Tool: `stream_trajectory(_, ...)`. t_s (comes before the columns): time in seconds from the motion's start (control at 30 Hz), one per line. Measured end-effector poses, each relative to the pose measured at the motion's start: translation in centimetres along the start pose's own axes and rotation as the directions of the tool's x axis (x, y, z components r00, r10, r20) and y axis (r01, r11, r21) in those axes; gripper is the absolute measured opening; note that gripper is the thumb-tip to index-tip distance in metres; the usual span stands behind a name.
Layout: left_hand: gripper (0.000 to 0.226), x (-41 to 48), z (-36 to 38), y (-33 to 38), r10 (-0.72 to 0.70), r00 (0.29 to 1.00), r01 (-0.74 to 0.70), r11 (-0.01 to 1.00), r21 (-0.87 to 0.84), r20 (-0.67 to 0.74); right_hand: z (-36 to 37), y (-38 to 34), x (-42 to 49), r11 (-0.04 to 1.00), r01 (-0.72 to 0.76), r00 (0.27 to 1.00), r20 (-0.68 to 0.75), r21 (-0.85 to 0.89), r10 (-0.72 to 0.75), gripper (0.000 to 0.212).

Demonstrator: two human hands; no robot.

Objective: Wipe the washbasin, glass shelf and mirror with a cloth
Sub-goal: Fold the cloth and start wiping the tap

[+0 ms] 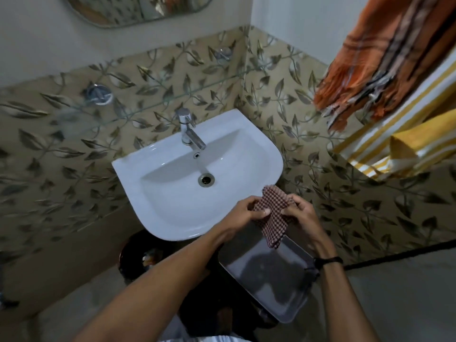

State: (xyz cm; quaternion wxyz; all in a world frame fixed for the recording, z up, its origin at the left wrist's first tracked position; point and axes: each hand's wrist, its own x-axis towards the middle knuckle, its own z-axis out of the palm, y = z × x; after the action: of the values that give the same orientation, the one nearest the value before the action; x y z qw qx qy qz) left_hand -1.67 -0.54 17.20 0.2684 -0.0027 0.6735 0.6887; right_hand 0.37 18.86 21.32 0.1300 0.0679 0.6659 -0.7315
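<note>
Both hands meet low and right of centre in the frame, over the front right rim of the basin [172, 206]. The left hand [243, 213] and the right hand [299, 213] each pinch a checked red-and-white cloth [272, 215] between thumb and fingers, so the cloth is bunched between them with one corner standing up and the rest hanging down past the basin's edge. The right wrist wears a dark band [328, 260].

The basin is white, fixed to a wall of leaf-patterned tiles, with a chrome tap [188, 130] at its back and a drain [206, 180] in the bowl. Above it a glass shelf [158, 101] runs across the wall on two round metal brackets; it is hard to make out against the tiles. The lower edge of the mirror [103, 13] shows at the upper left of the frame.

At the upper right hang an orange striped towel [385, 58] and, below it, a yellow-and-white one [399, 144]. Under the hands, at lower right, lies a grey tray [274, 275], possibly a lid.
</note>
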Motion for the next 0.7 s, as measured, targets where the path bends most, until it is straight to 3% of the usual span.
stream_trajectory(0.13,0.013,-1.9,-4.4,1.9,0.07,0.989,-0.065,0.997,0.038,-0.129,3.5,-1.0,1.1,0.989,0.054,0.994,-0.087,-0.139,-0.067,0.017)
stream_trajectory(0.3,0.017,-4.8,-10.8,2.4,0.088,0.981,-0.054,0.98,0.189,-0.173,9.3,0.1,3.0,0.97,0.085,0.993,-0.064,-0.226,-0.102,0.026)
stream_trajectory(0.57,0.008,-7.4,-21.6,2.1,0.075,0.984,-0.042,0.98,0.196,-0.165,19.1,1.5,5.1,0.94,0.102,0.993,-0.017,-0.325,-0.114,0.027)
stream_trajectory(0.7,0.027,-7.7,-25.6,1.2,0.081,0.984,-0.037,0.964,0.262,-0.158,23.1,2.0,5.6,0.935,0.092,0.995,-0.005,-0.341,-0.1,0.034)
